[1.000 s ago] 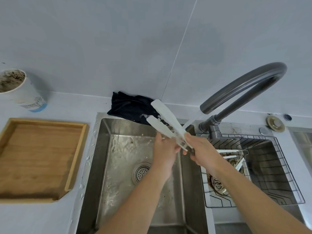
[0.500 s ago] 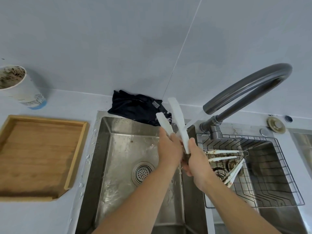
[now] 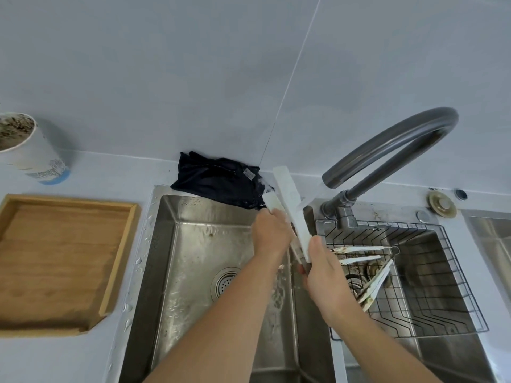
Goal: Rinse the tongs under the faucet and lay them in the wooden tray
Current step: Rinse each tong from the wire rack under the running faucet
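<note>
White plastic tongs [image 3: 290, 205] point up and away over the divider between the two sink basins, under the stream from the grey arched faucet [image 3: 387, 150]. My right hand [image 3: 325, 275] grips their hinge end from below. My left hand [image 3: 271, 233] is wrapped around the left arm of the tongs, its fingers hidden behind that arm. The wooden tray [image 3: 121, 244] lies on the counter to the left of the sink, with nothing in it.
The left basin [image 3: 193, 258] is wet, with a round drain. A wire basket [image 3: 456, 272] in the right basin holds several dirty white tongs [image 3: 370, 275]. A dark cloth [image 3: 218, 183] lies behind the sink, and a dirty paper cup [image 3: 25, 150] stands at the far left.
The tongs have swung from leaning left to pointing more upright under the water. My left hand slid up the left arm while my right hand kept the hinge end.
</note>
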`<state>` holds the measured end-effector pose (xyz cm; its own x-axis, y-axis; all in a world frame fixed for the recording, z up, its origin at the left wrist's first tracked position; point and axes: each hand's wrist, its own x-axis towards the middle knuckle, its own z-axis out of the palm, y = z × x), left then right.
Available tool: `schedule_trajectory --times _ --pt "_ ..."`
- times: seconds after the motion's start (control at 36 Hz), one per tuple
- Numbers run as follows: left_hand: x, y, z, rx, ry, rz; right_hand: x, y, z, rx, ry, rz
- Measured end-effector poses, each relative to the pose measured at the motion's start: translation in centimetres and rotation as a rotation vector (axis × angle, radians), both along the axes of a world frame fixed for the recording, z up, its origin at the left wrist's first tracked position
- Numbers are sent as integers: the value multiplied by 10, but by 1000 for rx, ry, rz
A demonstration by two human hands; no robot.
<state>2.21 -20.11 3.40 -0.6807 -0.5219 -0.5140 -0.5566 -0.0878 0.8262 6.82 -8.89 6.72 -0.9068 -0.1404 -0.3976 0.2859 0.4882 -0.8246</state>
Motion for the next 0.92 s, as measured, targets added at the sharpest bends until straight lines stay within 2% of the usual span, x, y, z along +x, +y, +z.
schedule_trajectory --times 0.17,0.39,0.53,0.72,0.92 --pt "-1 -10 -1 41 -79 -25 16 18 -4 -24 -108 -58" --pt "19 7 -4 313 60 -173 10 24 8 -86 -118 -131" --pt "15 -10 -5 231 39 -44 17 32 7 -85 -97 -75" --pt "17 -12 -4 377 91 71 13 35 11 -68 -132 -55" --pt "29 -20 4 778 190 133 -4 45 17 -177 -289 -143"
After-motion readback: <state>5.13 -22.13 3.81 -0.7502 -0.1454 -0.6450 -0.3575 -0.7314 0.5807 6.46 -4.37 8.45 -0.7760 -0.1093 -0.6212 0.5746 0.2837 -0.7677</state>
